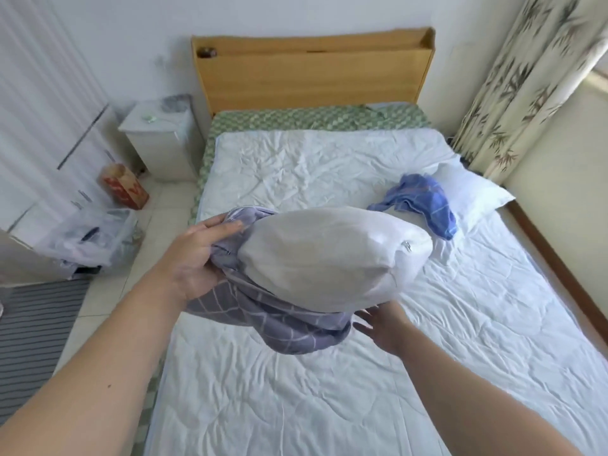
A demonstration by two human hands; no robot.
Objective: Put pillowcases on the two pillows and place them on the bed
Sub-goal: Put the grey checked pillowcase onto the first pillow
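Note:
A bare white pillow (332, 255) is held up above the bed (329, 166), its near end sunk into a bunched grey-purple checked pillowcase (283, 324). My left hand (197, 255) grips the pillowcase's edge at the pillow's left side. My right hand (381, 327) is under the pillow's lower right, fingers spread and straight, blurred; whether it touches is unclear. A second bare white pillow (473, 192) lies at the bed's right edge, with a crumpled blue checked pillowcase (424, 202) draped partly over it.
A wooden headboard (312, 67) stands at the far end. A white nightstand (161, 136), a red paper bag (125, 187) and a plastic bag (95, 235) sit on the floor left of the bed. Curtains (513, 93) hang at the right. A striped mat (36, 330) lies lower left.

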